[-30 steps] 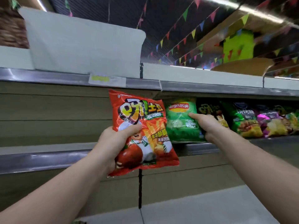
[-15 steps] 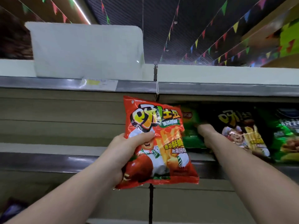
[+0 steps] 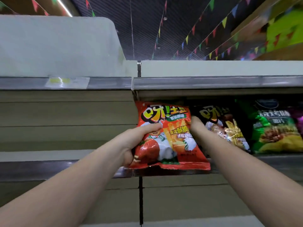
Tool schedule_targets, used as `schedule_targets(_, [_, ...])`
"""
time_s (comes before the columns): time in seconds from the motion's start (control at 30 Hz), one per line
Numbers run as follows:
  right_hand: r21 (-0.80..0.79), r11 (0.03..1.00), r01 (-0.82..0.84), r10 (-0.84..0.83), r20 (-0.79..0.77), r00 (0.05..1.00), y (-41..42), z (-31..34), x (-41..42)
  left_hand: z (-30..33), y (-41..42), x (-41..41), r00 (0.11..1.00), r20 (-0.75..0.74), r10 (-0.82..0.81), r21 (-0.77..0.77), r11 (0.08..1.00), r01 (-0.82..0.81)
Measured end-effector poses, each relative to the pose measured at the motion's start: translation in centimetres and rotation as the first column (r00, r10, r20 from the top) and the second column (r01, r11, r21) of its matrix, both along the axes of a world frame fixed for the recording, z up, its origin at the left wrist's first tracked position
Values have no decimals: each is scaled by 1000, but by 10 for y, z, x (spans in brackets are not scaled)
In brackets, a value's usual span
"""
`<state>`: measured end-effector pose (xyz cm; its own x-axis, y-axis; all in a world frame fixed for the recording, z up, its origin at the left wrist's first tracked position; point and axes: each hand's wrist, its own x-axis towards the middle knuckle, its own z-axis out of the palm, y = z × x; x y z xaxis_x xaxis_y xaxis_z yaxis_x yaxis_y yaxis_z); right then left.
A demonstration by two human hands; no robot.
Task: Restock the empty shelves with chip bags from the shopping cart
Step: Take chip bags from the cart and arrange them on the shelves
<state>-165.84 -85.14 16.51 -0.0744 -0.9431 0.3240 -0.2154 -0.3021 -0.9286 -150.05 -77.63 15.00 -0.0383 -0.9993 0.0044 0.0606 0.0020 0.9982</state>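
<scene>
Item: red chip bag (image 3: 165,136), held upright at the left end of the stocked shelf bay, its lower seam level with the shelf lip (image 3: 246,163). We hold it in our left hand (image 3: 131,145), thumb curled across the front panel and fingers wrapped behind the left edge. Our right hand (image 3: 196,124) reaches past the bag's right edge toward the back; its fingers are hidden behind the bag, so we cannot tell how far they are open or whether they hold anything. Handling, as we judge it: light, air-filled, soft-walled, glossy film that may slip; contents brittle, so we grip at the side or the crimped seams and avoid squeezing the middle. Neighbours: black chip bag (image 3: 224,128) just beside on the right, green chip bag (image 3: 275,128) further along. Clearances: the upper shelf rail (image 3: 213,82) sits close above the bag's top edge, leaving little headroom; the upright post (image 3: 139,69) marks the bay's left boundary. Open room: the bay to the left (image 3: 65,128) shows bare back panels.
</scene>
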Motion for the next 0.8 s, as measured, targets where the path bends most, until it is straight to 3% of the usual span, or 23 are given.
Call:
schedule_targets(0.07, [-20,984,-179,179,238,955,10,-1,-7,5,-14,-8,998,5,-66,11,998,65])
schedule_targets(0.17, [-121,989,-81,113,286,952,9,-3,-25,14,-34,-19,993,39,-107,-3,994,107])
schedule_targets(0.23, [-256,953,160,-135,113,984,2,-6,-42,17,-44,-27,995,45,-93,-39,995,95])
schedule_targets(0.3, [-396,878,271,-300,-13,954,3,-11,-54,15,-54,-34,999,36,3,-93,996,0])
schedule_targets(0.4, [-537,801,266,-411,-170,895,11,-14,-63,4,-70,-36,950,111,291,-255,933,-256])
schedule_targets(0.47, [-571,795,204,-440,-312,842,11,-16,-63,-2,-77,-35,897,176,406,-350,878,-328])
schedule_targets(0.6, [-558,817,145,-500,-561,660,1,-21,-53,-12,-84,-42,829,314,462,-402,856,-325])
schedule_targets(0.8, [-606,778,166,-613,-673,415,-16,-33,-46,-17,-100,-50,773,416,479,-368,866,-338])
